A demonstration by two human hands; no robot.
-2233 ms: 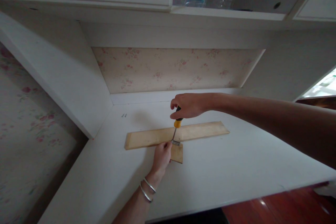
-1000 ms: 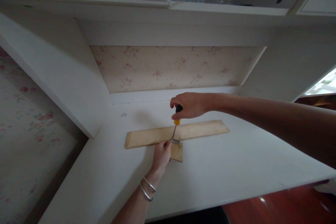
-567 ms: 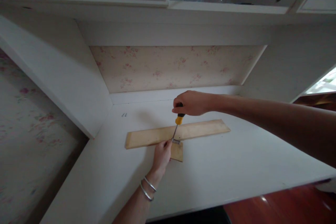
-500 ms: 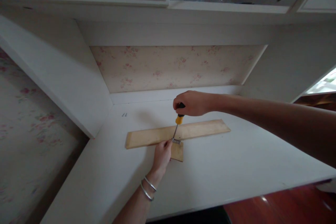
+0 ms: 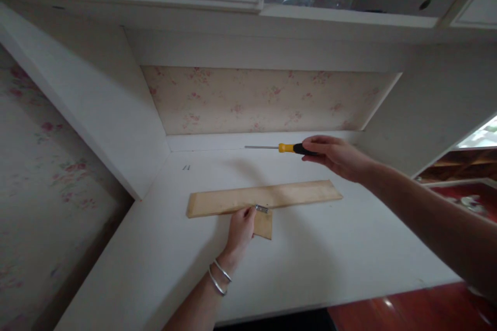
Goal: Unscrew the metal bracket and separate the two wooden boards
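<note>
**Op A:** I'm looking at the right hand (image 5: 337,156) holding the yellow-and-black-handled screwdriver (image 5: 285,148) level above the white desk top (image 5: 330,253), fingers curled loosely round the black end of the handle, the thin steel shaft pointing left towards the corner. It is lying well clear of the work.

**Op B:** And I'm seeing the left hand (image 5: 239,230) pressing down on the short pale wooden block (image 5: 264,225), fingers bent over its left edge, thumb side just beside the small silver metal bracket (image 5: 261,209). The block is butting against the long pale wooden plank (image 5: 264,197), making a T.

**Op A:** That grip on the handle is worrying me. It's looking light, out at the tail end, so the tool could be tipping or rolling out of the fingers and dropping onto the plank.

**Op B:** My worry is the joint. I can't tell whether a screw is sitting in that bracket. If it's only part-way in, any easing of the left hand could be letting the block slide off square.

**Op A:** And those fingertips are sitting right by the bracket; a tip coming back down carelessly could be skating off the metal into them.

**Op B:** Two silver bangles (image 5: 219,278) are hanging on that wrist too, though they're lying well back from the wood.
</note>
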